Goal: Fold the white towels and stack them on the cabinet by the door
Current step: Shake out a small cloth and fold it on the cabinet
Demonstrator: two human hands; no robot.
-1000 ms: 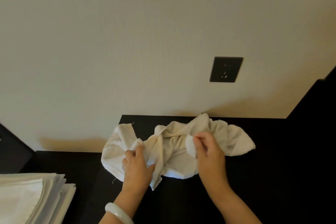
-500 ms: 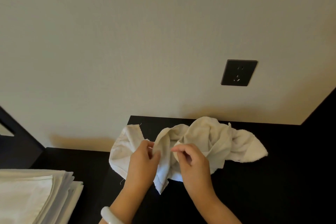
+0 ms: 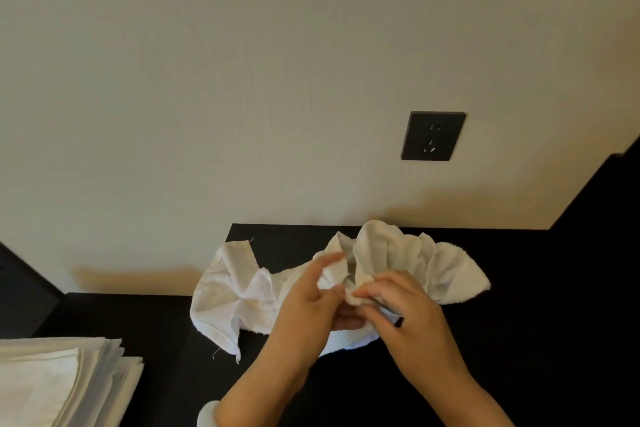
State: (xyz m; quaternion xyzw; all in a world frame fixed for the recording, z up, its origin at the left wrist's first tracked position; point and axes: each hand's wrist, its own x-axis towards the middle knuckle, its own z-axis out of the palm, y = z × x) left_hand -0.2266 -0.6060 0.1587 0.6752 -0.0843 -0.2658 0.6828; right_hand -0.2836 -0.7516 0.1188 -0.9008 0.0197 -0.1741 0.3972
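Observation:
A crumpled white towel (image 3: 408,263) lies bunched on the black cabinet top (image 3: 536,340) against the wall. My left hand (image 3: 304,302) pinches a fold of the towel near its middle. Close beside it, my right hand (image 3: 405,308) pinches another bit of the same towel's edge. The two hands almost touch over the cloth. The towel's left end (image 3: 225,295) spreads flat and hangs a little over the cabinet's edge. A stack of folded white towels (image 3: 59,385) sits at the lower left.
A dark wall socket (image 3: 433,135) is set in the cream wall above the cabinet. A lower black surface (image 3: 121,315) runs to the left under the stack. A dark upright panel (image 3: 606,198) bounds the right side.
Both hands have moved right along the towel and come closer together, pinching new spots of its edge. The towel's middle has been gathered and lifted slightly.

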